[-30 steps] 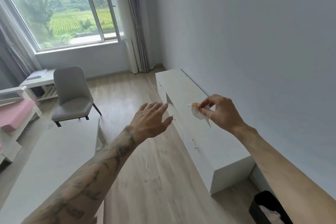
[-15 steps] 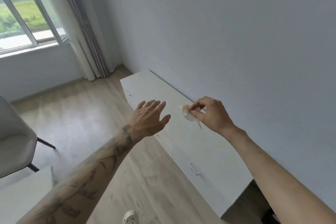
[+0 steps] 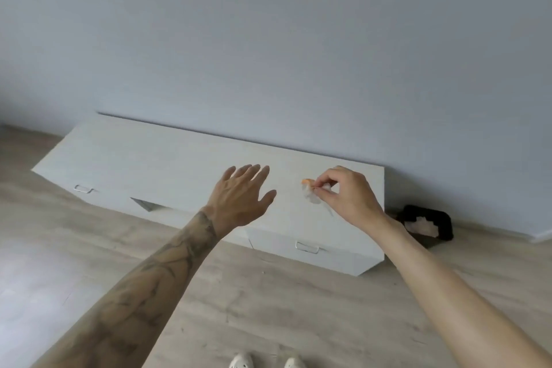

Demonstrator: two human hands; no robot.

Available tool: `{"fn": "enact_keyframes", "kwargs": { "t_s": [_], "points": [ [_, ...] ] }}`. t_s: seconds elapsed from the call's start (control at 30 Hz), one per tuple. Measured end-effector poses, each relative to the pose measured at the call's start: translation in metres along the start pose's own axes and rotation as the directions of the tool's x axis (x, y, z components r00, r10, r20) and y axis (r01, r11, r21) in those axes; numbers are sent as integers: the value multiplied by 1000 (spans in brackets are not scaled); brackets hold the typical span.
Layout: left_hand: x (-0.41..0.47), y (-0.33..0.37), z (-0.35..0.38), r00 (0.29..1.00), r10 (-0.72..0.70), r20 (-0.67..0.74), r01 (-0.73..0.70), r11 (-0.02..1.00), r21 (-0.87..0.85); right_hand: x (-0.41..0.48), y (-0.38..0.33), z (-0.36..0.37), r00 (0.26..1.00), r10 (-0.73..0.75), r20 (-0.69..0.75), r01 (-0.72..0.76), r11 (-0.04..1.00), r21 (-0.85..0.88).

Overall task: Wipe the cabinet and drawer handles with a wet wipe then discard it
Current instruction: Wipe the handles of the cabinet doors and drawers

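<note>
A long low white cabinet point(image 3: 167, 158) stands against the grey wall. A metal handle point(image 3: 307, 247) sits on its right front and another handle point(image 3: 83, 188) on its left front. My right hand point(image 3: 348, 197) pinches a small crumpled wet wipe point(image 3: 310, 195) with an orange bit at its top, held above the cabinet's right part. My left hand point(image 3: 240, 196) hovers beside it with fingers spread, holding nothing. A black bin point(image 3: 430, 222) with crumpled paper inside stands on the floor just right of the cabinet.
A dark gap point(image 3: 148, 204) shows in the cabinet front between the two handles. Light wooden floor point(image 3: 268, 308) lies in front, with my two white shoes point(image 3: 265, 361) at the bottom edge.
The view has swung right, from the window and chair to facing the cabinet straight on. Both hands keep their pose, the wipe still pinched in the right one. The bin has come into view.
</note>
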State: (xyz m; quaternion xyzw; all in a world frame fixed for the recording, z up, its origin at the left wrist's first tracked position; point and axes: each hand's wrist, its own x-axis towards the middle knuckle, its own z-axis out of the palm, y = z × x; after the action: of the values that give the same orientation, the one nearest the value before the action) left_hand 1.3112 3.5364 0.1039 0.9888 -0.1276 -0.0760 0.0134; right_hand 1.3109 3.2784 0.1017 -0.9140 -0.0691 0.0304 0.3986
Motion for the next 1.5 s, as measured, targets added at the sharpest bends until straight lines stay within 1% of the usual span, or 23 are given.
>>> {"fn": "enact_keyframes", "kwargs": {
  "t_s": [0.2, 0.33, 0.4, 0.53, 0.7, 0.77, 0.87, 0.97, 1.1, 1.2, 1.33, 1.4, 1.5],
  "points": [
    [22, -2, 99, 996, 82, 46, -80, 996, -34, -8, 69, 55, 996, 79, -44, -76, 995, 59],
    [53, -18, 186, 988, 143, 54, -142, 990, -25, -8, 135, 120, 988, 149, -52, -144, 986, 78],
    [73, -27, 241, 983, 178, 39, -177, 984, -17, -6, 175, 158, 984, 159, -84, -154, 986, 62],
    [105, -45, 363, 977, 211, -40, -211, 977, 0, -8, 256, 231, 973, 155, -173, -152, 988, 30],
    [138, -66, 498, 948, 252, -194, -240, 967, 82, -14, 351, 314, 963, 97, -250, -108, 994, -33],
    [149, -65, 539, 917, 292, -270, -274, 956, 103, -18, 382, 340, 955, 63, -289, -80, 996, -46],
    [161, -56, 585, 852, 327, -409, -311, 944, 107, -23, 418, 373, 936, 2, -352, -29, 997, -72],
    [171, -47, 611, 781, 301, -548, -289, 951, 111, -21, 445, 400, 905, -78, -417, 44, 995, -91],
    [182, -43, 629, 700, 258, -665, -240, 963, 121, -14, 471, 428, 870, -140, -473, 90, 988, -126],
    [190, -43, 639, 623, 242, -744, -231, 965, 121, -14, 484, 443, 817, -231, -528, 120, 965, -235],
    [199, -43, 648, 517, 227, -825, -237, 964, 116, -13, 496, 456, 735, -359, -575, 137, 909, -394],
    [202, -45, 652, 481, 228, -847, -247, 962, 119, -12, 504, 463, 701, -403, -588, 156, 891, -426],
    [207, -47, 658, 434, 237, -869, -246, 959, 139, -7, 513, 470, 615, -452, -646, 165, 875, -455]
  ]
}}
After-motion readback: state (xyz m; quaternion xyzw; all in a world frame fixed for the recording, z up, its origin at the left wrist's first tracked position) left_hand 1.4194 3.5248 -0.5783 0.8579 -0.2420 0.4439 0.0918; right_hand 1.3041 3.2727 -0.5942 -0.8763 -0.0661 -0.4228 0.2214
